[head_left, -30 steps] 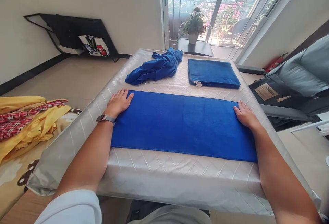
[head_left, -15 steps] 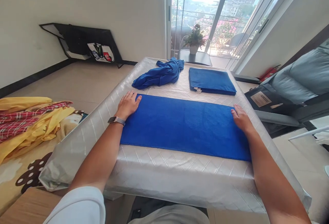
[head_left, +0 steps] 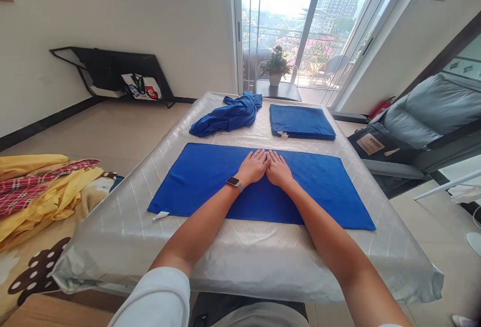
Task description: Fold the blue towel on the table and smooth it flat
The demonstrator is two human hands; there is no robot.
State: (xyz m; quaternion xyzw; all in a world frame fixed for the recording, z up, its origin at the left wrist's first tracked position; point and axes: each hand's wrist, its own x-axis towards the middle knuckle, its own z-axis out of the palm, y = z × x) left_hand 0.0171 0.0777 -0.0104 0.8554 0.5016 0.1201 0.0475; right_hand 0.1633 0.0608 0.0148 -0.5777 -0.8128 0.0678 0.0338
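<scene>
A blue towel (head_left: 323,182) lies flat across the near part of the table, wider than it is deep, with a small white tag (head_left: 161,215) at its near left corner. My left hand (head_left: 254,167) rests palm down on it, fingers stretched out toward the far edge. Beside it my right hand (head_left: 278,168) also presses flat, and the two hands touch near the towel's middle. Behind on the right sits a stack of folded blue towels (head_left: 302,120) with a white tag. A crumpled blue towel (head_left: 229,114) lies behind on the left.
A pale quilted plastic cover (head_left: 263,259) drapes the table. Yellow and red plaid cloths (head_left: 48,187) are heaped at the left. A chair with a potted plant (head_left: 275,69) stands beyond the far edge, by the glass door. A grey cushioned seat (head_left: 443,111) is at the right.
Both hands have slid inward from the towel's left and right ends and now meet at its middle. The towel's near left corner and tag have come into sight. The view has shifted slightly.
</scene>
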